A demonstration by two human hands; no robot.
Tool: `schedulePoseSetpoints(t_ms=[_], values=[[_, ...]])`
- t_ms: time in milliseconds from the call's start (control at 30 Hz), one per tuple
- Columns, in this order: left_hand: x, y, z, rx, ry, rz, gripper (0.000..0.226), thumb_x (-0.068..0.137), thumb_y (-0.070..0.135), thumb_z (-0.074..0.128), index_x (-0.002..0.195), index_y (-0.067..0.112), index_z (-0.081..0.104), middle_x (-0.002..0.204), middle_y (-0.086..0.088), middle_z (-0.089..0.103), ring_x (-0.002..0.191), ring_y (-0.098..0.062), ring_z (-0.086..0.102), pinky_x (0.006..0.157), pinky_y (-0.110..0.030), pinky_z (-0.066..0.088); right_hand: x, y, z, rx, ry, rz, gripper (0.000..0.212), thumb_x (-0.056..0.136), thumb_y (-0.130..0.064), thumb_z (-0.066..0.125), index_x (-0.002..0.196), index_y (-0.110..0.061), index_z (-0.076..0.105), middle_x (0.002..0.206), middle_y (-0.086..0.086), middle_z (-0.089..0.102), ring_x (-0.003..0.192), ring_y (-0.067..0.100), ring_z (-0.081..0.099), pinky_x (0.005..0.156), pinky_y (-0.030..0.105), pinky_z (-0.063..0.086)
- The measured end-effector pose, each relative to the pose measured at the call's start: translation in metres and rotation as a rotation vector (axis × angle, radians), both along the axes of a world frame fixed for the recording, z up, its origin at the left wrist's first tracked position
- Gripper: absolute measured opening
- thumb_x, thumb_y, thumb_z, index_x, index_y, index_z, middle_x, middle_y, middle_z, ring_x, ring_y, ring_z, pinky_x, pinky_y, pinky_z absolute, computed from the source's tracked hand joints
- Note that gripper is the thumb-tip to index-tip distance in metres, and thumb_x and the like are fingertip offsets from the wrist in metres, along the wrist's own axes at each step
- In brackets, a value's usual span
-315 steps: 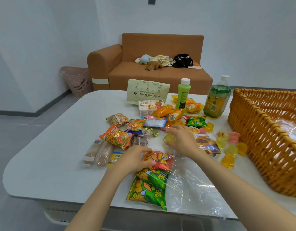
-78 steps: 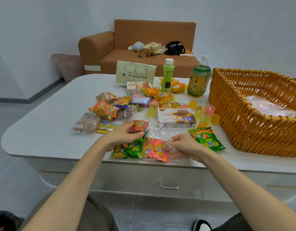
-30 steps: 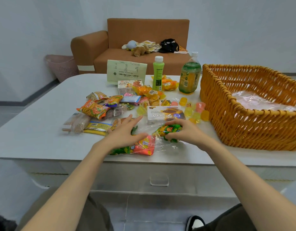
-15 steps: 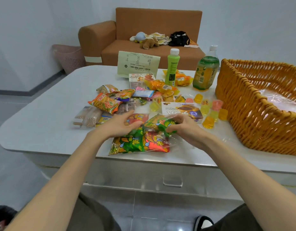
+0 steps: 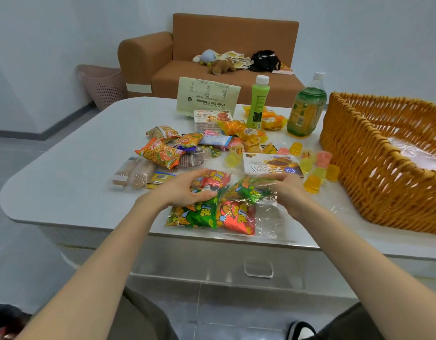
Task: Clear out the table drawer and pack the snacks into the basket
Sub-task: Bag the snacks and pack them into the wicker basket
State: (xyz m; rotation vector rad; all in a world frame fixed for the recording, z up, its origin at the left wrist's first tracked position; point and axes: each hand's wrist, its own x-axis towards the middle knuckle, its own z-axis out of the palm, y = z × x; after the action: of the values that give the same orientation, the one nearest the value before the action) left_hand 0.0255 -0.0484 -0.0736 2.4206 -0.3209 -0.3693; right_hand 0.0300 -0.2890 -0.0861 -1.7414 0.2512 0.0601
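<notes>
1. Head view. White table [image 5: 65, 180], with both forearms reaching in over its near edge.
2. The clear bag [image 5: 267, 217] lies flat at the near edge between the 2 hands. 4 packets show inside it: 2 green, 2 red-orange.
3. The left hand [image 5: 187, 190] is palm down on the bag's left side. Its fingers are nearly straight and relaxed, lying across the red packet [image 5: 215, 177]. It presses; no grip visible.
4. The right hand [image 5: 289, 195] has its fingers curled, pinching the bag's film at the upper right by the green packet [image 5: 249, 190]. The fingertips are blurred, so I can't tell whether the packet itself is caught in the pinch.
5. The wicker basket [image 5: 383, 182] sits on the right side of the table, near the bag but not touching it. A clear liner [image 5: 413, 153] lies inside.
6. The drawer [image 5: 212, 263] is under the tabletop and its front looks flush. Its handle [image 5: 258, 269] is directly below the bag.
7. Loose snacks lie behind the bag:
   - The box [image 5: 271, 165] is just beyond the right hand.
   - The jelly cups [image 5: 312, 184] are between the box and the basket, the nearest just beside the wicker.
   - The chip packet [image 5: 160, 153] and the cracker packs [image 5: 136, 171] are to the left.
8. At the far side, the green bottle [image 5: 258, 104] and the tea bottle [image 5: 306, 111] stand upright, with the pouch [image 5: 208, 95] to their left.
9. Off the table are a sofa [image 5: 236, 30] and a pink bin [image 5: 101, 84].
</notes>
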Motion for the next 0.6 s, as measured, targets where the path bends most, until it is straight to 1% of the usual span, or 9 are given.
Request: schedulePoseSetpoints(t_ms=[67, 167, 233, 300, 367, 433, 467, 533, 600], values=[[-0.001, 0.0, 0.0, 0.006, -0.009, 0.006, 0.077, 0.086, 0.042, 0.064, 0.151, 0.026, 0.025, 0.156, 0.005, 0.028, 0.139, -0.014, 0.034, 0.112, -0.031, 0.033, 0.0, 0.007, -0.001, 0.043, -0.007, 0.068, 0.027, 0.081, 0.01, 0.065, 0.107, 0.006, 0.068, 0.087, 0.012, 0.067, 0.065, 0.013, 0.058, 0.042, 0.011, 0.039], [-0.001, 0.001, -0.002, 0.047, -0.04, -0.011, 0.081, 0.082, 0.046, 0.068, 0.15, 0.03, 0.027, 0.155, 0.007, 0.029, 0.139, -0.015, 0.034, 0.112, -0.034, 0.033, -0.002, 0.019, -0.003, 0.203, 0.057, 0.165, 0.023, 0.09, 0.0, 0.061, 0.113, 0.003, 0.062, 0.087, 0.013, 0.065, 0.055, 0.01, 0.062, 0.045, 0.018, 0.046], [-0.002, 0.0, -0.002, 0.065, -0.042, -0.026, 0.084, 0.08, 0.047, 0.07, 0.15, 0.03, 0.027, 0.155, 0.006, 0.029, 0.139, -0.015, 0.034, 0.112, -0.034, 0.033, -0.001, 0.025, -0.005, 0.271, 0.103, 0.229, 0.02, 0.094, -0.007, 0.058, 0.113, -0.002, 0.06, 0.094, 0.017, 0.067, 0.066, 0.018, 0.067, 0.054, 0.024, 0.052], [-0.001, 0.002, -0.002, 0.053, -0.014, -0.026, 0.086, 0.078, 0.05, 0.07, 0.15, 0.031, 0.026, 0.155, 0.007, 0.028, 0.139, -0.014, 0.033, 0.112, -0.032, 0.033, -0.001, 0.023, -0.003, 0.281, 0.146, 0.279, 0.019, 0.093, -0.01, 0.06, 0.11, 0.001, 0.06, 0.087, 0.014, 0.071, 0.067, 0.016, 0.068, 0.057, 0.024, 0.053], [-0.001, 0.001, -0.001, 0.02, 0.021, -0.002, 0.09, 0.074, 0.06, 0.068, 0.149, 0.034, 0.026, 0.154, 0.007, 0.026, 0.138, -0.013, 0.034, 0.113, -0.033, 0.032, -0.001, 0.012, 0.002, 0.321, 0.177, 0.311, 0.015, 0.084, -0.007, 0.07, 0.091, -0.001, 0.059, 0.074, 0.008, 0.067, 0.059, 0.011, 0.066, 0.054, 0.018, 0.052], [0.0, -0.002, -0.002, 0.007, 0.032, 0.031, 0.09, 0.072, 0.069, 0.062, 0.148, 0.037, 0.026, 0.154, 0.006, 0.028, 0.137, -0.015, 0.037, 0.111, -0.034, 0.035, 0.001, -0.001, -0.002, 0.283, 0.219, 0.359, 0.042, 0.059, -0.016, 0.09, 0.077, -0.009, 0.053, 0.076, 0.01, 0.059, 0.069, 0.016, 0.065, 0.065, 0.021, 0.057], [0.0, -0.004, -0.002, 0.014, 0.028, 0.04, 0.086, 0.077, 0.065, 0.061, 0.149, 0.036, 0.025, 0.153, 0.006, 0.03, 0.137, -0.015, 0.037, 0.11, -0.033, 0.035, 0.001, -0.005, -0.004, 0.233, 0.235, 0.364, 0.044, 0.055, -0.018, 0.091, 0.074, -0.009, 0.052, 0.08, 0.012, 0.057, 0.075, 0.017, 0.063, 0.074, 0.025, 0.057], [0.001, -0.008, -0.002, 0.045, 0.022, 0.039, 0.082, 0.083, 0.055, 0.063, 0.15, 0.033, 0.022, 0.154, 0.006, 0.03, 0.138, -0.015, 0.035, 0.107, -0.029, 0.033, -0.001, -0.004, -0.006, 0.143, 0.2, 0.354, 0.018, 0.079, -0.007, 0.075, 0.085, 0.002, 0.06, 0.093, 0.021, 0.063, 0.083, 0.023, 0.063, 0.085, 0.036, 0.053], [0.001, -0.01, -0.003, 0.057, 0.015, 0.041, 0.088, 0.08, 0.052, 0.067, 0.151, 0.033, 0.02, 0.155, 0.007, 0.028, 0.138, -0.014, 0.034, 0.108, -0.028, 0.031, -0.001, 0.001, -0.009, -0.009, 0.11, 0.312, 0.016, 0.094, 0.001, 0.054, 0.106, 0.007, 0.06, 0.099, 0.026, 0.065, 0.084, 0.027, 0.062, 0.081, 0.043, 0.05]])
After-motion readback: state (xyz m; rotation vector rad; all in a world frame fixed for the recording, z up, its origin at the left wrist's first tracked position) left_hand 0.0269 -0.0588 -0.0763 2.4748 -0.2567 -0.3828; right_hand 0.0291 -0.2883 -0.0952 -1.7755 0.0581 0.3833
